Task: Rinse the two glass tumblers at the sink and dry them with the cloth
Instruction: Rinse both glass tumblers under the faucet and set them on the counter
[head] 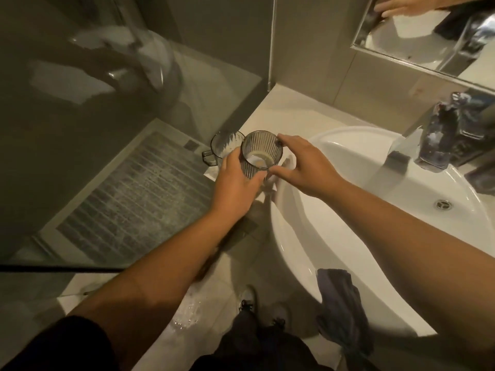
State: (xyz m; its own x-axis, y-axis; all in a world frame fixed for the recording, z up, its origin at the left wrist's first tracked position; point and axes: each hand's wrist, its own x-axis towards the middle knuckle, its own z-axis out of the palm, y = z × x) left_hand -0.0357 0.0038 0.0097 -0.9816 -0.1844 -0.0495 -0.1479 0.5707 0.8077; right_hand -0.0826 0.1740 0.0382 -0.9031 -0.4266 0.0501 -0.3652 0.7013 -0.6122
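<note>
A ribbed smoky glass tumbler (261,153) is upright at the left edge of the white sink (334,236), with a little liquid in its bottom. My left hand (235,186) wraps its near side. My right hand (302,164) pinches its rim and right wall with thumb and fingers. Just behind it on the counter stands a second glass (222,145) with a handle, partly hidden by the first. A grey-blue cloth (340,303) hangs over the sink's front rim.
The chrome tap (439,135) rises at the back right, and the drain (443,204) lies in the basin. A mirror (428,36) hangs above. A glass shower screen (107,156) closes off the left. Water is splashed on the floor tiles (187,314) by my shoe.
</note>
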